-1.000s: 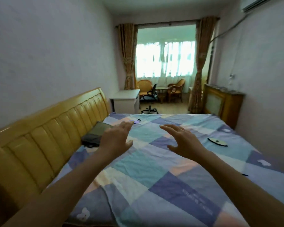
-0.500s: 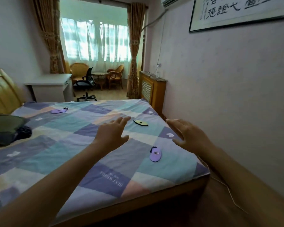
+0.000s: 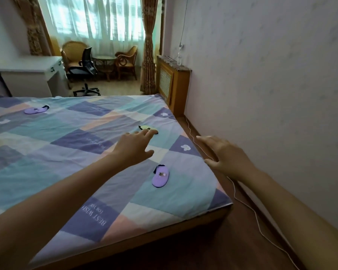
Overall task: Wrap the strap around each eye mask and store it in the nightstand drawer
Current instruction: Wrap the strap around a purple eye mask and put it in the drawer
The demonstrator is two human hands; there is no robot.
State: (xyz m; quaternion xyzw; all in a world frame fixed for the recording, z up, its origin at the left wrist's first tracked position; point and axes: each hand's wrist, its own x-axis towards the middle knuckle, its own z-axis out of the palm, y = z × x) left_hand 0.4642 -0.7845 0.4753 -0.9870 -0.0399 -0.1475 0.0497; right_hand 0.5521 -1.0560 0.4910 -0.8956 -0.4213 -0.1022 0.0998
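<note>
Three eye masks lie on the patchwork bed cover (image 3: 70, 156). A purple eye mask (image 3: 160, 176) rests near the bed's right corner, below my left hand (image 3: 134, 148). A yellow-green eye mask (image 3: 147, 128) lies just beyond that hand's fingertips, partly hidden by them. Another purple eye mask (image 3: 35, 110) sits far off at the back left. My left hand hovers open over the cover, fingers spread. My right hand (image 3: 225, 157) is open too, past the bed's right edge above the floor. Neither hand holds anything. No nightstand drawer is in view.
A white cable (image 3: 248, 205) runs along the wooden floor between bed and right wall. A wooden radiator cover (image 3: 172, 84) stands by the wall behind the bed. A white desk (image 3: 27, 75), an office chair (image 3: 84, 67) and wicker chairs stand near the curtained window.
My view has swung right from the headboard toward the bed's foot corner and tilted down. Both hands stayed open; the left now reaches closer to the yellow-green mask.
</note>
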